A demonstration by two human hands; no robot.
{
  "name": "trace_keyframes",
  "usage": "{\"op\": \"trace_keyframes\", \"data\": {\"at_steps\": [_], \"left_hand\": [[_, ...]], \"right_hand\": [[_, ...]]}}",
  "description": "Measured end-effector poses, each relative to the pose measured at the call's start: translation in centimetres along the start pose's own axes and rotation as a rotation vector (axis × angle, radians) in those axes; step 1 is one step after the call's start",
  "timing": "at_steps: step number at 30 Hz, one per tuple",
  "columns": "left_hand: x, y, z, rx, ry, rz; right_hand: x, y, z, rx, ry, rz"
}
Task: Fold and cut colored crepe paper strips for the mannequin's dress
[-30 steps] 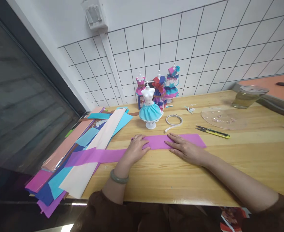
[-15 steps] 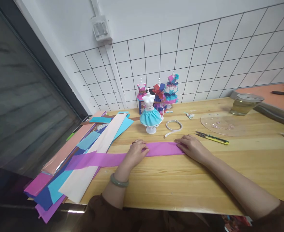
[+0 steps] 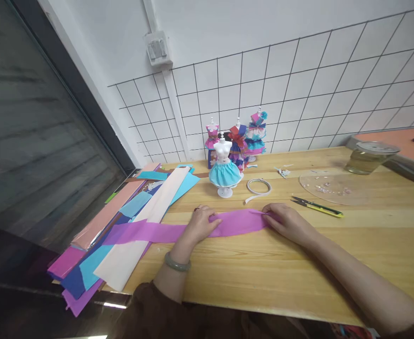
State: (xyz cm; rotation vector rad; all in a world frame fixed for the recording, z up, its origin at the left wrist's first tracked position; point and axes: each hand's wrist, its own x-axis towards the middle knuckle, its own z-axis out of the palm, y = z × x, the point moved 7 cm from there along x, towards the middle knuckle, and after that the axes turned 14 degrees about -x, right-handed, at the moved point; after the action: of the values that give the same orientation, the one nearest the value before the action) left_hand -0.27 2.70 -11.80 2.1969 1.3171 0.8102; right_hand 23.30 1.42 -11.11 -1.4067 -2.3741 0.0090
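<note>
A long purple crepe paper strip lies across the table, its left part resting over a pale pink strip. My left hand holds it near the middle, thumb and fingers closed on it. At the strip's right end, my right hand pinches the edge between thumb and fingers. Just beyond stands a small white mannequin in a turquoise gathered skirt. A roll of white double-sided tape lies to its right, and yellow-handled thread snips lie beyond my right hand.
Several coloured paper strips are piled at the left, some overhanging the table edge. Dressed mannequins stand by the wall. At right are a clear plate with gems, a cup of liquid and white scraps.
The right part of the purple strip, flat before, now bulges slightly and its right end is pinched up by my right hand. The whole view has shifted a little.
</note>
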Motion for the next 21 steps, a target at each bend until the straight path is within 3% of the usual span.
{"op": "trace_keyframes", "data": {"at_steps": [6,11,16,21], "left_hand": [[-0.2,2.7,-0.1,0.075,0.021,0.219],[-0.5,4.5,1.1,0.146,0.005,0.35],[-0.5,5.1,1.6,0.14,0.003,0.375],[0.3,3.7,0.3,-0.109,0.086,0.287]], "right_hand": [[-0.1,-0.9,-0.3,-0.041,0.015,-0.008],[0.0,-4.1,-0.8,-0.091,0.074,-0.187],[-0.1,-6.4,-0.9,-0.132,0.107,-0.291],[0.0,-5.7,-0.3,-0.149,0.097,-0.244]]}}
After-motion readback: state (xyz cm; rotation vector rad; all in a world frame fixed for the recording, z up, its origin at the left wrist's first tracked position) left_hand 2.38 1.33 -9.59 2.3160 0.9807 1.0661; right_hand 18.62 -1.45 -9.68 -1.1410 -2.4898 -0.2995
